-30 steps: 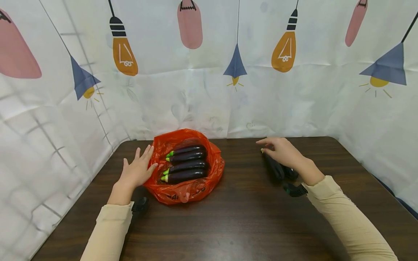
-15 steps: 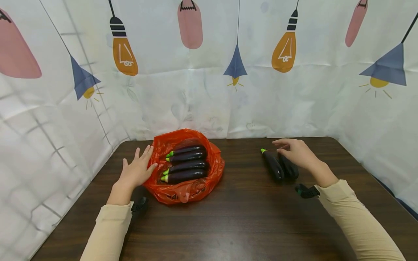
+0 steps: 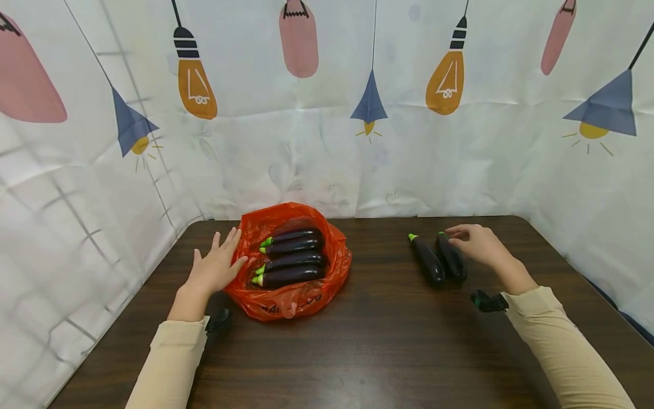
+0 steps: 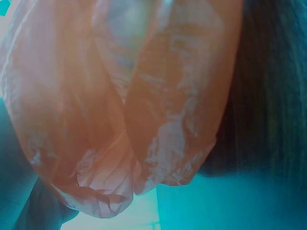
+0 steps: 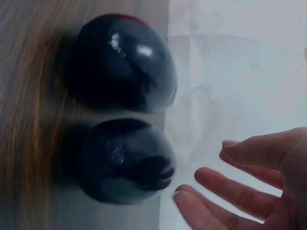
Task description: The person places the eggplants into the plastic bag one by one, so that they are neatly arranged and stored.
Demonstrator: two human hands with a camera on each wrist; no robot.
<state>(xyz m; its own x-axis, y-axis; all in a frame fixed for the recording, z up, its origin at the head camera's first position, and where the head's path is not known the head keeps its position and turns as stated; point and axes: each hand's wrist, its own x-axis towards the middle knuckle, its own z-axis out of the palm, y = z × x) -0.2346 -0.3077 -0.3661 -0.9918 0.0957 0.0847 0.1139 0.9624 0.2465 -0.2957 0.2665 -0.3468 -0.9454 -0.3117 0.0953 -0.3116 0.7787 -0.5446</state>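
Note:
An orange-red plastic bag (image 3: 301, 305) stands with its mouth open on the table, several dark eggplants (image 3: 293, 276) with green stem ends side by side inside. My left hand (image 3: 212, 270) lies with spread fingers against the bag's left edge; the bag (image 4: 177, 96) fills most of the left wrist view, where that hand is hidden. Two more eggplants lie on the table to the right: one (image 3: 428, 262) on the left, another (image 3: 453, 262) beside it. My right hand (image 3: 475, 244) is over the upper end of the right-hand eggplant. In the right wrist view its loosely bent fingers (image 5: 240, 194) stand apart from both.
The dark wooden table (image 3: 347, 352) ends at a white cloth backdrop (image 3: 327, 153) printed with lamps and bulbs, which also runs along both sides. A black wrist device (image 3: 487, 301) sits under the right wrist, a similar one (image 3: 219, 320) at the left.
My right hand has moved right, away from the left eggplant on the table to above the right one, uncovering the green stem ends. The left hand and the bag have stayed put.

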